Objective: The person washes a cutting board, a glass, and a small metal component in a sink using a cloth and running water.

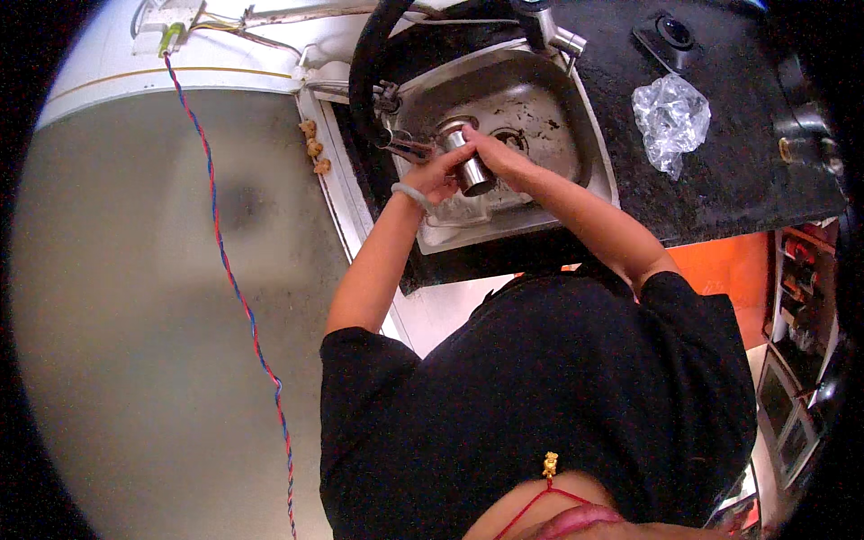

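Observation:
Over a stainless steel sink (597,152), a shiny metal cylindrical container (475,174) is held between both hands. My left hand (437,174) grips its left side, with a pale band around the wrist. My right hand (498,156) lies against its right side, thumb near the upper end. A wider round metal rim shows at the container's far end. Just left of it, a clear nozzle or tube end (408,147) on a thick black hose (361,74) points toward the hands. Beneath my left hand, something transparent lies in the sink; its kind is unclear. Dark bits are scattered around the drain (511,140).
A metal faucet (557,37) stands at the sink's back edge. On the black countertop (682,209) at right are a crumpled clear plastic bag (670,121), a black object with a round top (673,32) and a glass (796,150). A twisted red-and-blue cord (217,223) hangs at left.

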A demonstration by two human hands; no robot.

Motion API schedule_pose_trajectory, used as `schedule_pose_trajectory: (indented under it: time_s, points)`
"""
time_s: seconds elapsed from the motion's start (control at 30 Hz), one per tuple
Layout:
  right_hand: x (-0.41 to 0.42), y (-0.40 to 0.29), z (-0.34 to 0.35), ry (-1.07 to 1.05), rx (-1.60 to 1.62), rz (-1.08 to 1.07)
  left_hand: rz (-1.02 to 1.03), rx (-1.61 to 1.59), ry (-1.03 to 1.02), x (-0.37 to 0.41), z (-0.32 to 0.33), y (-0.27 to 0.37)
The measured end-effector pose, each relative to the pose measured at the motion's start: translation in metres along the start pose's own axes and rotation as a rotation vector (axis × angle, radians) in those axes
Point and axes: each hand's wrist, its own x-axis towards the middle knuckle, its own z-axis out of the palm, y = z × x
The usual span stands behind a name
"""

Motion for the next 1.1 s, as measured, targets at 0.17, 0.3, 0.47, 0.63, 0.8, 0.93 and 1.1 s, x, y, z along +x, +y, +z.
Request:
schedule_pose_trajectory:
  time_s: [0.17, 0.3, 0.47, 0.63, 0.8, 0.93, 1.1]
  points:
    - [0.055, 0.057, -0.076, -0.038, -0.930, -0.045, 0.102, -0.033, 0.166, -0.024, 0.001, 0.009]
    - [0.045, 0.139, -0.139, -0.001, -1.823, -0.390, -0.066, -0.149, 0.039, -0.027, 0.006, 0.018]
    - [0.035, 0.091, -0.108, -0.044, -1.368, -0.179, -0.058, -0.304, 0.167, -0.062, -0.011, 0.006]
    - [0.029, 0.031, -0.092, 0.095, -0.862, -0.272, -0.119, -0.273, 0.148, -0.080, -0.013, 0.019]
    - [0.039, 0.031, -0.059, -0.023, -0.093, 0.203, -0.070, -0.282, 0.203, -0.098, -0.013, 0.025]
    - [0.040, 0.035, -0.025, -0.040, 0.212, 0.165, -0.048, -0.305, 0.204, -0.107, -0.028, 0.025]
    - [0.049, 0.054, -0.022, -0.158, -0.088, -0.013, 0.045, -0.449, 0.221, -0.115, -0.032, 0.026]
